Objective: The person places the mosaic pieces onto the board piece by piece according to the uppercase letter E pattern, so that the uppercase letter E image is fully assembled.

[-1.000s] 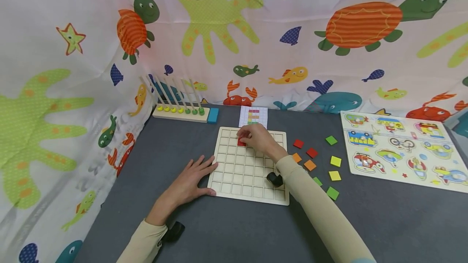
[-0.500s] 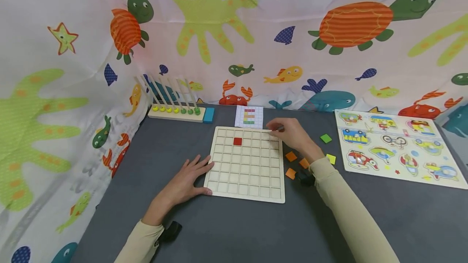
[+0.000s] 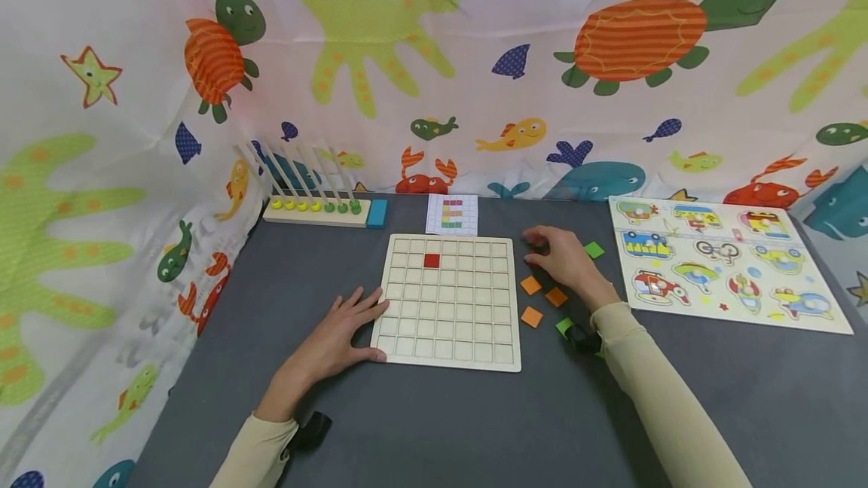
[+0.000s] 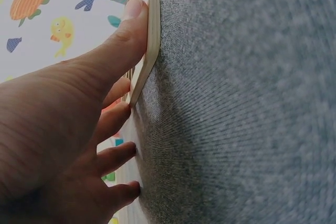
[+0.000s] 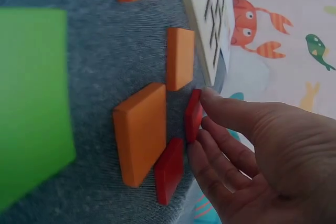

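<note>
A light wooden grid board (image 3: 447,303) lies on the dark table, with one red square tile (image 3: 432,260) in a cell near its top. My left hand (image 3: 335,336) rests at the board's left edge, fingers spread, thumb near the bottom corner. In the left wrist view, the thumb (image 4: 123,38) lies against the board's side. Right of the board, my right hand (image 3: 563,258) reaches down over a loose red tile (image 5: 193,116). Its thumb and fingertips are right at that tile's edges, apart from each other. Another red tile (image 5: 169,171) lies beside the fingers, hidden in the head view.
Orange tiles (image 3: 532,317) and green tiles (image 3: 594,250) lie around the right hand. A pattern card (image 3: 452,215) stands behind the board. At the back left is a peg stand with beads (image 3: 315,213); a vehicle puzzle (image 3: 728,266) lies at right. A printed curtain (image 3: 407,59) hangs behind.
My right hand has let go of the red tile, leaving it in a board cell, and moved right off the board to the loose tiles. The left hand has stayed at the board's edge.
</note>
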Demonstrator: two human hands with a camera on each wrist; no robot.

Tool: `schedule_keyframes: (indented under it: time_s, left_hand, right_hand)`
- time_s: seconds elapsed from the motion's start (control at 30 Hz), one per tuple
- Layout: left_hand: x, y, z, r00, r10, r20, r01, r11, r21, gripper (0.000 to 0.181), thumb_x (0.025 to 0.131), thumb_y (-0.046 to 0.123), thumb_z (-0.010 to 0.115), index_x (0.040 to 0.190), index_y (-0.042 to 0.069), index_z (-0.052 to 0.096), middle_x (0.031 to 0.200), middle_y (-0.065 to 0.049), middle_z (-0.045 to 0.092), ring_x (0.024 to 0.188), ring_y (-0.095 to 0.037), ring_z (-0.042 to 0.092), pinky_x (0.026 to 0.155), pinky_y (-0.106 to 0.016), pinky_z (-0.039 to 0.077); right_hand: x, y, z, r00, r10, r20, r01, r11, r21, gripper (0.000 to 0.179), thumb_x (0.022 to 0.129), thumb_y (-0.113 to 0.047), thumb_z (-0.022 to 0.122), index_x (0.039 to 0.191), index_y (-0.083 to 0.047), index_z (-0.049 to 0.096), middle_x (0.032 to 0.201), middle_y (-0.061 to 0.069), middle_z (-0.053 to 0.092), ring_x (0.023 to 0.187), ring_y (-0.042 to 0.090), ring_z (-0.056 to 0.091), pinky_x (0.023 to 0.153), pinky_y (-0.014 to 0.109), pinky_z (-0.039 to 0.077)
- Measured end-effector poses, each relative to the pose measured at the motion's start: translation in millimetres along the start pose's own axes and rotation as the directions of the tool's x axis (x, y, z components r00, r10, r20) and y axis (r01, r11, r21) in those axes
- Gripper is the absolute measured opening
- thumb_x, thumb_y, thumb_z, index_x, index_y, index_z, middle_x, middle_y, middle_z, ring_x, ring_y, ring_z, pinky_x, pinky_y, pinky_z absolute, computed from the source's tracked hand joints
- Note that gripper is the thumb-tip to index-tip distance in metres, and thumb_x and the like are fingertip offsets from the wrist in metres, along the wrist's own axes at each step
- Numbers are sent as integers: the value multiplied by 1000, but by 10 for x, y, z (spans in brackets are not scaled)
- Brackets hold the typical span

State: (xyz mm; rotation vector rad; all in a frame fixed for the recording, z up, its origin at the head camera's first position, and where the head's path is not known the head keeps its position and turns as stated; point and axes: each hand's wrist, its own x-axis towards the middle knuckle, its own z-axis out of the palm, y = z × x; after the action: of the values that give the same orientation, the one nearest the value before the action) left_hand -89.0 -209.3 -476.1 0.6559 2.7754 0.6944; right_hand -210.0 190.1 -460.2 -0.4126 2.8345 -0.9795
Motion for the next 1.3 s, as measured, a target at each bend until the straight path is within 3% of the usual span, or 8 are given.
schedule_keyframes:
  time_s: [0.17,0.4,0.57,0.73,1.03,1.3]
  left_hand:
    - [-8,-11,0,1000,2,-4,-2,1000,-12,90,74,42,81,150,12,42,159,-9,30,146,-41,18,114,-65,11]
    - [-8,-8,-6,1000,-9,-1,9,1000,-18,90,74,42,81,150,13,42,159,-8,29,147,-39,17,115,-64,10]
    - [-14,-9,-9,1000,-13,-3,13,1000,-23,91,74,42,81,150,13,42,159,-8,28,147,-40,16,115,-64,9]
    - [-16,5,-12,1000,-13,-3,13,999,-31,90,74,40,81,150,12,42,159,-9,29,147,-41,16,114,-65,9]
    - [18,33,61,1000,1,22,0,999,-55,89,76,41,80,150,13,41,159,-8,28,147,-40,15,115,-65,9]
    - [-10,-1,3,1000,-10,-10,9,999,-48,89,74,38,82,150,12,43,159,-8,29,147,-40,16,114,-65,10]
  right_hand:
    - [-20,31,3,1000,2,-7,-2,1000,-25,35,91,-9,70,124,2,63,116,21,65,106,36,59,95,52,46]
    - [-73,-9,-56,1000,-1,30,2,999,-43,18,90,-7,71,106,0,70,94,14,70,83,26,64,75,43,54]
    - [-77,-53,-80,999,-14,37,16,999,-43,18,89,0,70,107,2,69,93,15,69,82,26,64,75,43,54]
    - [-86,-63,-88,998,22,63,-18,998,-58,26,88,-8,73,112,0,68,100,16,69,88,28,63,79,44,53]
    - [-154,-48,-124,995,20,103,-14,998,-65,28,86,-4,74,113,2,68,94,13,69,80,24,62,73,40,53]
    - [-110,-104,-90,993,6,115,1,998,-58,27,85,-4,75,111,2,69,93,14,68,81,25,62,73,41,54]
